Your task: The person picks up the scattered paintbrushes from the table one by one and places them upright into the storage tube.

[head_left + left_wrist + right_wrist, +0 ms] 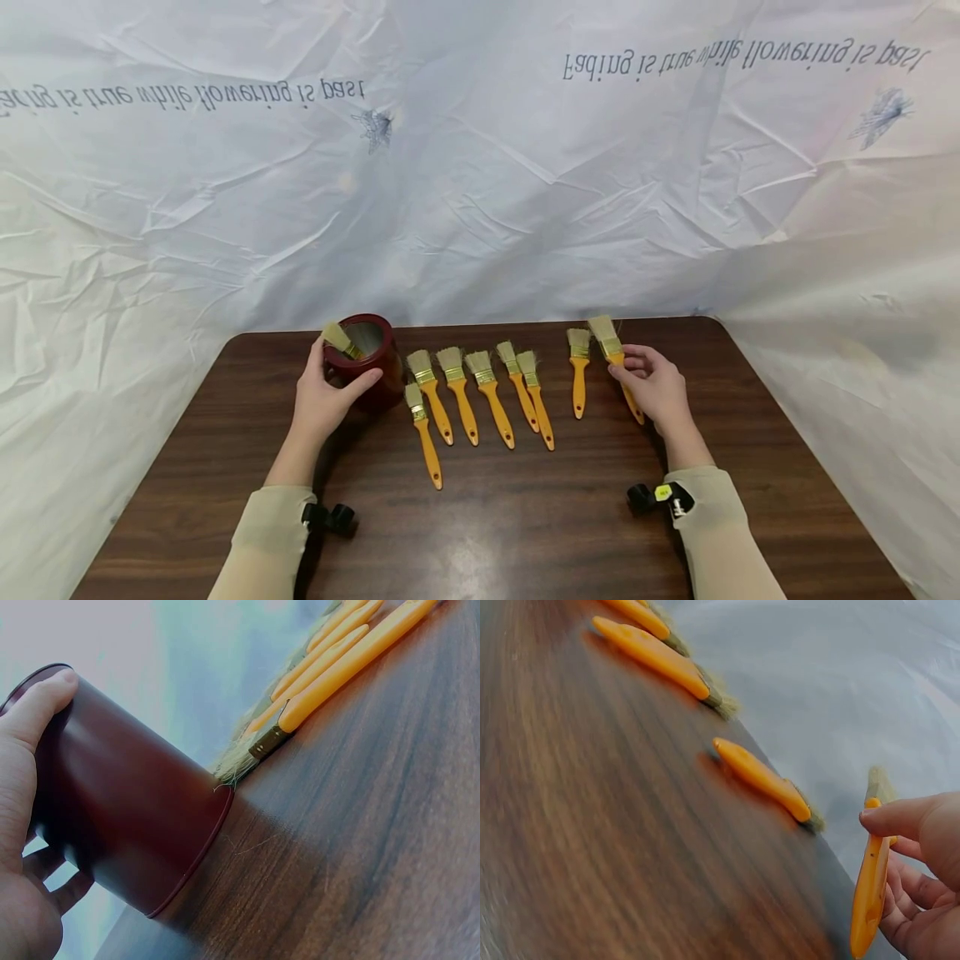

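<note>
My left hand grips a dark red cylindrical pot at the table's back left, thumb near its rim. One paintbrush leans inside the pot, pale bristles sticking out over the rim. At the right, my right hand pinches another paintbrush by its orange handle between thumb and fingers, bristles pointing up and away. Just left of it lies a paintbrush on the table. Several more paintbrushes lie in a loose row between the hands, bristles toward the back edge.
The brown wood-grain table reaches back to a white plastic sheet with printed lettering. One paintbrush lies nearer the front than the others, close to the pot. Black wrist cameras are strapped at both sleeves.
</note>
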The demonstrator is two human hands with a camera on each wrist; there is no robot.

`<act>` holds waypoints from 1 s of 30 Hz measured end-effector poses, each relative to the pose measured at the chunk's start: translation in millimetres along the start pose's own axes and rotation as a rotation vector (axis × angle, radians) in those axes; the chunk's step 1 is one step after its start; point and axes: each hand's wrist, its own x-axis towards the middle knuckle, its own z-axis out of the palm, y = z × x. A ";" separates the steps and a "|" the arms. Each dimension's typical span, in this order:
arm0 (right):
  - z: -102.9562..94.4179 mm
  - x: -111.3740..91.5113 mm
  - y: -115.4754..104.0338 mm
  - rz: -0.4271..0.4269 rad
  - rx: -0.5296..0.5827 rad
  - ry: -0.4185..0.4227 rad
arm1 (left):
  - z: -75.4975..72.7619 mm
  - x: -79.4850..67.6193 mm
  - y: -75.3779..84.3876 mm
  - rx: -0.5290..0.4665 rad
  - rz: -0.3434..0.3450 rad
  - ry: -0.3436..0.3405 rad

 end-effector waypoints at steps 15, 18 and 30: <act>7.3 -4.0 -24.5 -0.065 0.146 0.015 | 0.0 -0.3 0.3 -0.008 0.003 -0.001; 10.9 -4.5 -33.3 -0.082 0.208 -0.009 | 0.2 -0.9 0.8 -0.012 0.000 -0.001; 33.8 -0.2 -99.5 -0.134 0.466 -0.064 | 0.5 -1.4 1.0 -0.010 0.008 0.006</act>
